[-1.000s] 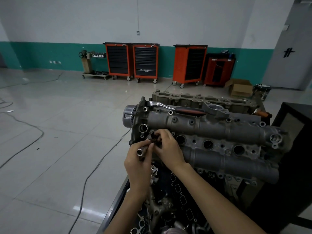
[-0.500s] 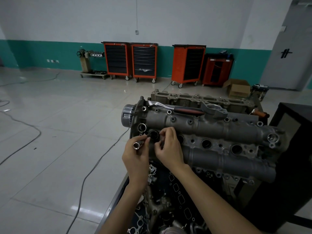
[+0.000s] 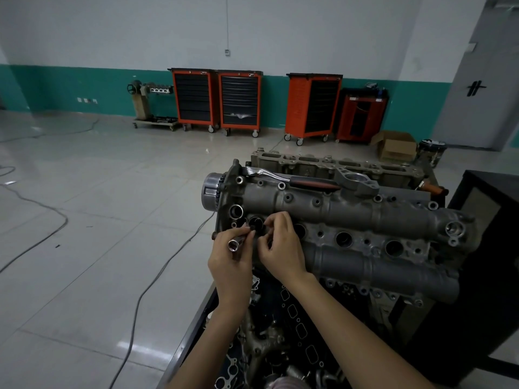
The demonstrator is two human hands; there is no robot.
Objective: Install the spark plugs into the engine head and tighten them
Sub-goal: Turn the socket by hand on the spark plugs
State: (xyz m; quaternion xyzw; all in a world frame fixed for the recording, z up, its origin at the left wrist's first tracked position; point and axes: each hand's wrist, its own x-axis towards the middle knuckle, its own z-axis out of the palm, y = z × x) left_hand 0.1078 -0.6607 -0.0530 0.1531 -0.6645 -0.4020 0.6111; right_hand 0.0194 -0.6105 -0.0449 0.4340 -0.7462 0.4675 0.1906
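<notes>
Both of my hands have crept a little up and to the left over the last second, closer to the first plug well, and the socket's open end has swung from near the head to point back toward me. From the head camera, my left hand [image 3: 230, 262] is curled round a chrome spark plug socket [image 3: 236, 241], which lies tilted with its hollow mouth facing the camera and its far end at the rim of the leftmost spark plug well [image 3: 256, 223]. A small dark tip shows at that far end, right at the well's edge; whether it is the spark plug itself I cannot tell. My right hand [image 3: 280, 248] sits just beside the left, its fingers bent and its thumb and fingertips pinched together at the same well, though what they pinch is hidden by the fingers. The engine head [image 3: 365, 217] lies lengthwise across the bench, with three more open wells running off to the right between the two cam housings. A ratchet [image 3: 297, 179] with a red and black grip rests on the head's far edge, untouched. Below my wrists a dark tray [image 3: 295, 332] holds gaskets and loose metal parts. Across the tiled floor, orange tool carts [image 3: 216, 99] stand against the green-banded wall, and a black cable [image 3: 157, 276] trails over the tiles.
</notes>
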